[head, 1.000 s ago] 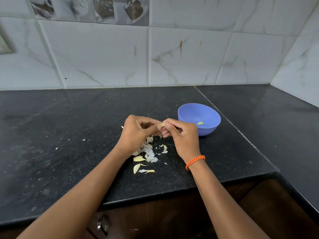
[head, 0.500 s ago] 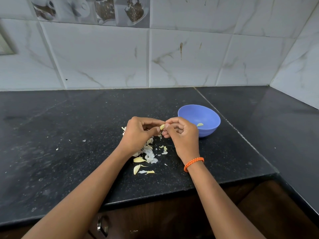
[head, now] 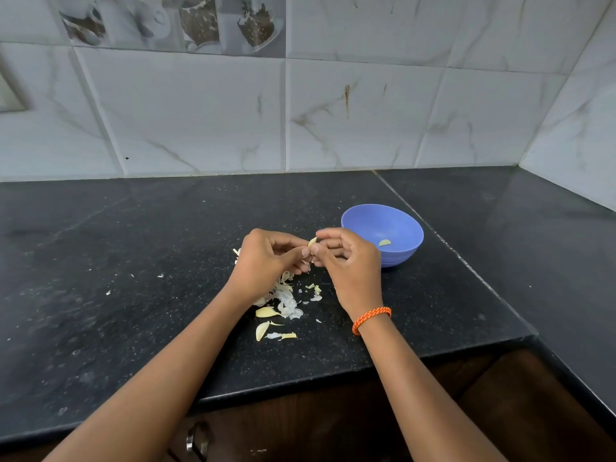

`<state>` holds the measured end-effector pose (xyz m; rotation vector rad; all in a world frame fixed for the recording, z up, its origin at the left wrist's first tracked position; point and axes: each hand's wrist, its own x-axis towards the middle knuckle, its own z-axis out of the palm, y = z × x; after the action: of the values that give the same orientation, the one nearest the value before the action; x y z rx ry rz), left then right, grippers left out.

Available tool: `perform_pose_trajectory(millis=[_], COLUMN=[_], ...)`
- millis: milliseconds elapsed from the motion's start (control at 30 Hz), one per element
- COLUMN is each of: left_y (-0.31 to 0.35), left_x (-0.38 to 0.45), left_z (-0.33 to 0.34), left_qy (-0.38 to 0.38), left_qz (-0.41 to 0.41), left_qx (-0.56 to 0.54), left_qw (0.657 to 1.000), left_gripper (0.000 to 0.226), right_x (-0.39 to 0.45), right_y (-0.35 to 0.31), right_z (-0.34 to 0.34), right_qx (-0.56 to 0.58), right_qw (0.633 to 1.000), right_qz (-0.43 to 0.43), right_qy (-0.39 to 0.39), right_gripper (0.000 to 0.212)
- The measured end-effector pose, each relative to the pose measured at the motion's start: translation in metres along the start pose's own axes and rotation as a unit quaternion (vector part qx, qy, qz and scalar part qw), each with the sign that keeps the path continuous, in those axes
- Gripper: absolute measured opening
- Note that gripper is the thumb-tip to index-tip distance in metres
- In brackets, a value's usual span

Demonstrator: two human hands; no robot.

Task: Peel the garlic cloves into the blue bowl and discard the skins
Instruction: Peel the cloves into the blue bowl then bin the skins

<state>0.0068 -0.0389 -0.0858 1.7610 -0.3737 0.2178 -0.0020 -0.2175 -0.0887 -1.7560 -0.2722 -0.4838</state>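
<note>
we pinch one garlic clove (head: 312, 242) between our left hand (head: 266, 261) and right hand (head: 350, 261), just left of the blue bowl (head: 400, 258) holding a peeled clove (head: 384, 243); garlic skins (head: 286, 301) lie below on the black countertop (head: 133, 261).

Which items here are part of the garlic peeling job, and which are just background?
Job:
- garlic clove pinched between left hand and right hand
- blue bowl with one peeled clove inside
- skins pile
- loose cloves on the counter

Background:
- orange bracelet
- cabinet handle
- picture tiles
</note>
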Motion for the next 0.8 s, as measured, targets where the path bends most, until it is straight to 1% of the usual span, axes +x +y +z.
perform_pose_trajectory(millis=[67, 167, 233, 333, 467, 600, 667, 800], left_y=[0.001, 0.001, 0.001, 0.001, 0.002, 0.008, 0.008, 0.006], left_x=[0.0, 0.0, 0.0, -0.001, -0.002, -0.004, -0.004, -0.004], left_z=[-0.001, -0.003, -0.003, -0.001, 0.002, 0.0, 0.001, 0.004], left_qy=[0.007, 0.012, 0.018, 0.029, 0.032, 0.031, 0.032, 0.031], left_qz=[-0.005, -0.011, -0.009, -0.007, 0.009, 0.021, 0.027, 0.029], left_qx=[-0.021, -0.021, 0.002, 0.045, 0.084, 0.095, 0.106, 0.115], left_qw=[1.0, 1.0, 1.0, 0.999, 0.996, 0.995, 0.994, 0.992], left_gripper=[0.009, 0.006, 0.005, 0.01, 0.014, 0.02, 0.024, 0.029], right_x=[-0.001, 0.0, 0.0, -0.001, -0.001, -0.002, -0.003, -0.004], right_y=[-0.001, 0.001, 0.002, 0.002, 0.003, 0.007, 0.006, 0.002], right_z=[-0.001, 0.001, 0.002, 0.004, 0.006, 0.011, 0.012, 0.011], right_qx=[0.001, -0.006, -0.013, -0.039, -0.117, -0.201, -0.21, -0.18], right_qw=[1.0, 0.999, 0.999, 0.998, 0.99, 0.97, 0.967, 0.975], right_qz=[-0.009, -0.019, -0.019, -0.032, -0.082, -0.132, -0.142, -0.13], right_qy=[-0.008, -0.028, -0.037, -0.032, -0.013, -0.024, -0.026, -0.015], right_gripper=[0.006, 0.009, 0.009, 0.007, 0.01, 0.015, 0.016, 0.016])
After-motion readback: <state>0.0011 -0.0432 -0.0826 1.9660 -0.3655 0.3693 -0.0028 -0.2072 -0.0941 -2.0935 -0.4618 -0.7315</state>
